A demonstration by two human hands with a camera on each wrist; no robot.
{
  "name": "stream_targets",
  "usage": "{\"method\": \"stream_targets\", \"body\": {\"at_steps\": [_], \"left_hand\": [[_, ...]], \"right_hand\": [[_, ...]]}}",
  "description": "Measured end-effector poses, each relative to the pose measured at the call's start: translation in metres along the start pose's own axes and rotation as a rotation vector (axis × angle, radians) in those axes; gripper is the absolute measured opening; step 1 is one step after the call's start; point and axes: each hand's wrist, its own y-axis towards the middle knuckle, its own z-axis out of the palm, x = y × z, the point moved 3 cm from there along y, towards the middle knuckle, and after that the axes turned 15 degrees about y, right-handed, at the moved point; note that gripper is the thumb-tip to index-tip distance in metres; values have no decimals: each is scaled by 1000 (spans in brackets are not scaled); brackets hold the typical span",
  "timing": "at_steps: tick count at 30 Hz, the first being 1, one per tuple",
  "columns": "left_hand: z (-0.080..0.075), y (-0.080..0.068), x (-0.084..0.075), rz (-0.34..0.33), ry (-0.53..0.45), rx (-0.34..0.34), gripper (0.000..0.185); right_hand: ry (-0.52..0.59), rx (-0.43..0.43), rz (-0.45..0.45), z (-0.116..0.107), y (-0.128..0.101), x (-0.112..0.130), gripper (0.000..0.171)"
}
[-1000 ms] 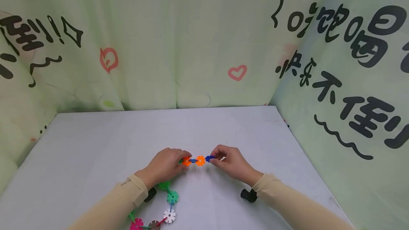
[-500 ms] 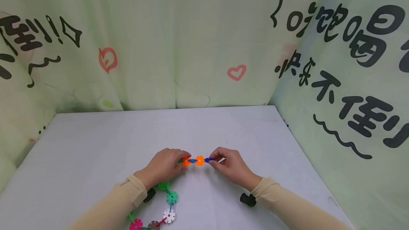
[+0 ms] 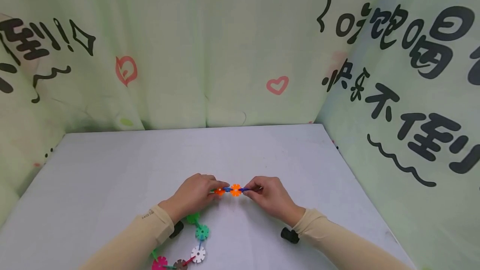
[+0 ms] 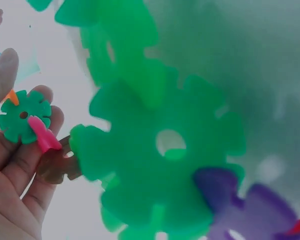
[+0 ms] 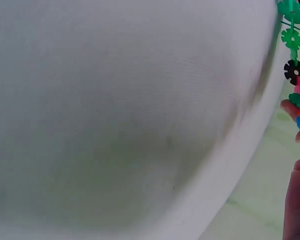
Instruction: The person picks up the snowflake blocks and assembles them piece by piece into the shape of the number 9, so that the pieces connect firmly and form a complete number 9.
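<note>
Orange disc [image 3: 235, 189] at chain end, between both hands, above table [image 3: 112, 166]; pinched at left side by left hand [image 3: 195, 195], fingers curled; blue piece [image 3: 244, 189] pinched by right hand [image 3: 268, 197], touching disc; rest of chain [image 3: 200, 232] trailing under left wrist; patterned cloth [image 3: 225, 53] beyond hands.

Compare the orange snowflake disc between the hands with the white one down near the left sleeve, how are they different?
The orange disc is held up between the left hand and right hand; the white disc lies on the table with no hand on it. The orange disc is at the chain's far end, the white one at its near end. Both are notched, flower-shaped discs linked into one chain.
</note>
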Motion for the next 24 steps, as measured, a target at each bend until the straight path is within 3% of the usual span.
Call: {"method": "stream_targets", "body": {"at_steps": [9, 17, 24], "left_hand": [[2, -1, 2, -4, 17, -23, 31], [3, -1, 5, -41, -5, 1, 34], [4, 1, 5, -72, -20, 44, 38]], "right_hand": [[-14, 37, -45, 6, 1, -2, 18], [19, 141, 131, 0, 3, -4, 28], [86, 224, 274, 3, 21, -4, 24]]}}
